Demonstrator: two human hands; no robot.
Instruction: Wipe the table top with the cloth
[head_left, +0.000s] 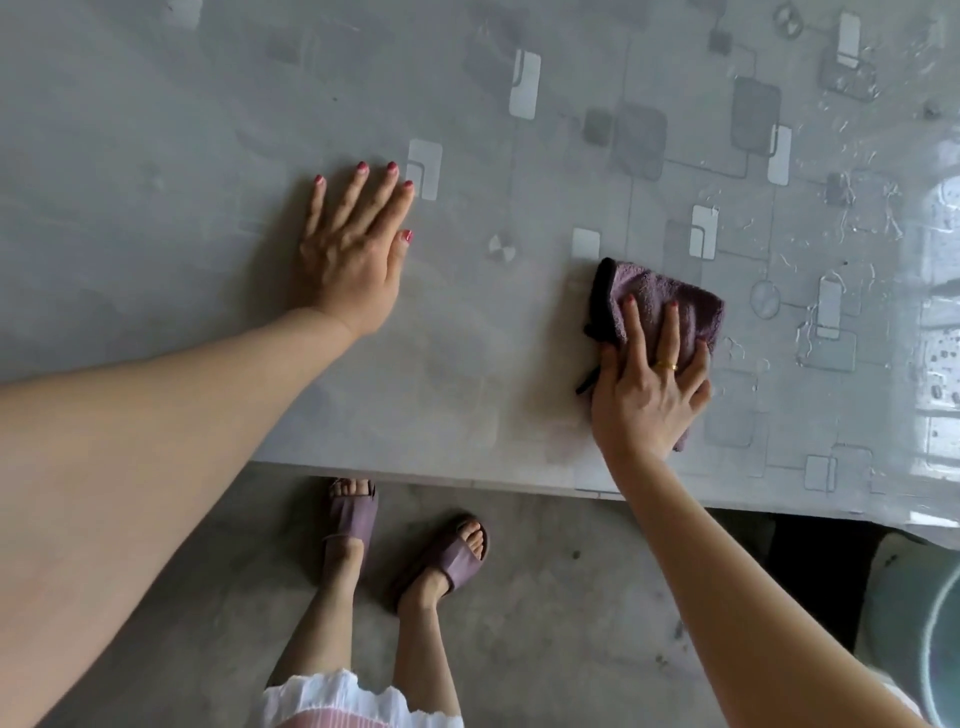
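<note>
A grey table top (467, 338) with a printed pattern of squares fills the upper part of the view. A folded purple cloth (675, 301) with a dark edge lies on it near the front edge, right of centre. My right hand (649, 384) presses flat on the cloth, fingers spread over it, a gold ring on one finger. My left hand (353, 249) rests flat on the bare table top to the left, fingers apart, holding nothing. The surface to the right of the cloth shows wet streaks and droplets.
The table's front edge (467, 480) runs across the lower middle. Below it is a grey concrete floor (545, 597) with my feet in purple sandals (441, 561). A pale round container's rim (935, 649) shows at the bottom right.
</note>
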